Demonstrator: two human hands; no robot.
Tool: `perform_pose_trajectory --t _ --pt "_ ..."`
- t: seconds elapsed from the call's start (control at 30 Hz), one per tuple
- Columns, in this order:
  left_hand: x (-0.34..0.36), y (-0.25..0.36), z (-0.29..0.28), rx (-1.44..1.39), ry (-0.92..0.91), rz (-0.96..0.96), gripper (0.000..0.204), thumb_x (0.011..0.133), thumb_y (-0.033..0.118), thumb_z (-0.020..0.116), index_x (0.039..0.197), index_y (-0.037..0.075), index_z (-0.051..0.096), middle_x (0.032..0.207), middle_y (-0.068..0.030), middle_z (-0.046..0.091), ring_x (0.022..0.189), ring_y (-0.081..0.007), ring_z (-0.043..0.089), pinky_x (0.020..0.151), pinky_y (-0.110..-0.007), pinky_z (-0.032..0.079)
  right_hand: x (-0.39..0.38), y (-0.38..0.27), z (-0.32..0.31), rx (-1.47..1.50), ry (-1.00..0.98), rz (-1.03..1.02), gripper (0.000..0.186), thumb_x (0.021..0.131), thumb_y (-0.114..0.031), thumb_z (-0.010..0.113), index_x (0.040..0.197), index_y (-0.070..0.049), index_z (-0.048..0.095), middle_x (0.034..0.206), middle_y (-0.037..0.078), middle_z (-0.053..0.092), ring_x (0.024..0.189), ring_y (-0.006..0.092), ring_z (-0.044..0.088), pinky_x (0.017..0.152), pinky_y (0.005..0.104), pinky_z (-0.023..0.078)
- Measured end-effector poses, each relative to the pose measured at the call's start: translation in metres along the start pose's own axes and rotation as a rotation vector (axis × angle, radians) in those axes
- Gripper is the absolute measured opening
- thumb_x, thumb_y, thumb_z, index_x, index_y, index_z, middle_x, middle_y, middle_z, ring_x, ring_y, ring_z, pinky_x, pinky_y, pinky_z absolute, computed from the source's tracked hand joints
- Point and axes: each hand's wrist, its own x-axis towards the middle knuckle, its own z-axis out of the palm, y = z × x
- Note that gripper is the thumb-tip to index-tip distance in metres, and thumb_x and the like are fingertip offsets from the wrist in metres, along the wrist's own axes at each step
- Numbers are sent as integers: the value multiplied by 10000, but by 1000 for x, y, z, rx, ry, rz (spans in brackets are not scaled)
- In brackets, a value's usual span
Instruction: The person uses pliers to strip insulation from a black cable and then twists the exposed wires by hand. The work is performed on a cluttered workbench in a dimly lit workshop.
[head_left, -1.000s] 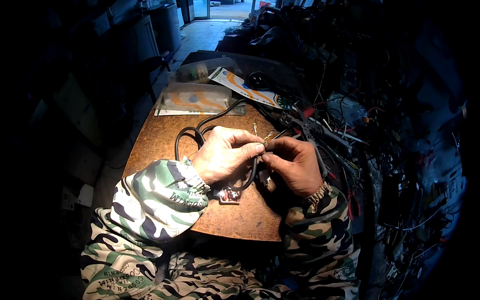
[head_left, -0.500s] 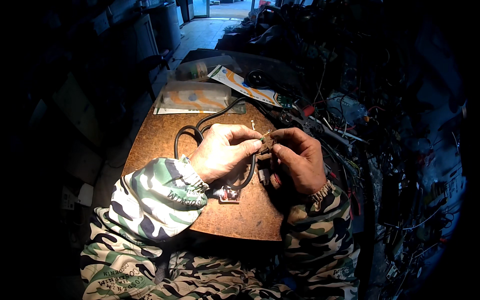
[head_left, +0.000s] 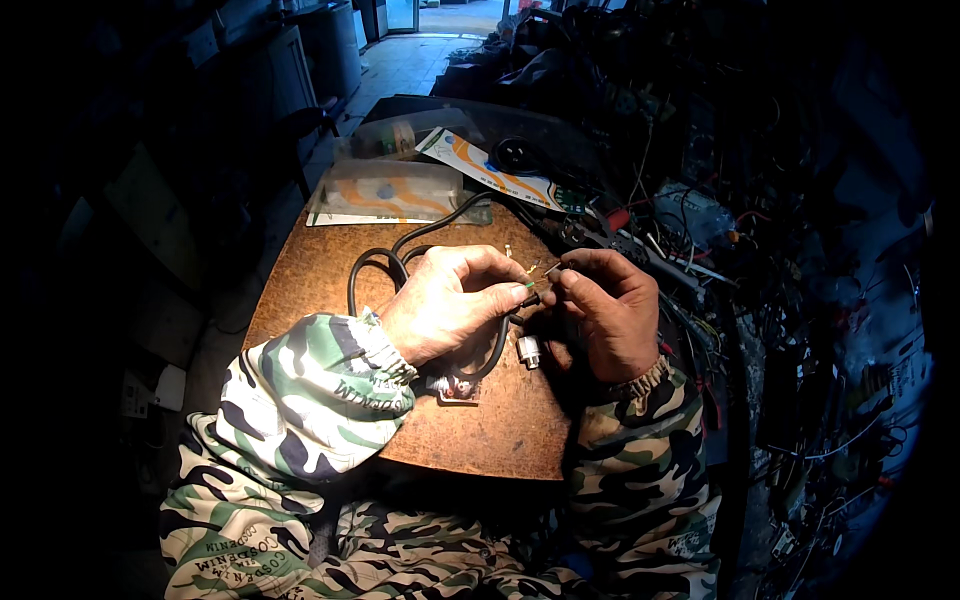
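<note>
Toward the right edge of the surface (head_left: 490,435), the left hand (head_left: 445,303) pinches a green wire (head_left: 530,285); opposite, the right hand (head_left: 612,308) nips a thin piece (head_left: 554,268), too small to identify. Nearer us sits a silvery connector (head_left: 529,350), while a black cord (head_left: 353,284) loops toward the left edge.

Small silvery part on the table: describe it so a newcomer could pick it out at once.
On the brown table, look just below the gap between left hand and right hand. Just right of the curved black cable lies the small silvery part. Its pale, stubby body sets it apart from that dark cable and the red-flecked piece to its lower left.
</note>
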Motion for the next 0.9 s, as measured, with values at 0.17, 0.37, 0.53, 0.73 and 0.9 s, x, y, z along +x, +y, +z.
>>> perform_pose_trajectory --t 0.17,0.37,0.53,0.73,0.9 --pt "0 1 0 12 -7 -33 264 923 182 730 1080 -27 698 908 -79 728 842 -104 653 770 -277 542 2 4 -6 -49 17 -82 190 901 -46 720 1072 35 706 914 77 718 780 128 673 719 249 546" --pt "0 -2 -1 1 -20 -26 276 928 207 731 1071 -27 697 871 -59 714 797 -84 630 715 -262 526 1 1 -3 29 29 3 201 901 -75 736 1053 54 715 883 92 722 755 129 672 693 240 535" --pt "1 -3 0 -3 -19 -11 264 926 189 733 1072 -29 699 885 -69 721 814 -91 639 733 -265 533 0 0 -3 31 13 35 204 914 -89 726 1051 61 710 885 105 724 731 146 683 691 254 551" --pt "1 -3 2 -46 -18 -19 254 925 160 750 1083 -25 679 865 -13 689 767 -54 614 691 -215 499 0 0 0 41 -19 50 200 919 -88 718 1053 60 709 877 110 721 750 153 700 697 247 563" --pt "0 0 2 -30 -7 -47 265 911 169 757 1077 -30 700 913 -90 735 847 -106 662 777 -279 548 0 0 -1 29 -27 49 199 921 -93 719 1053 57 714 879 103 722 749 147 698 694 242 559"
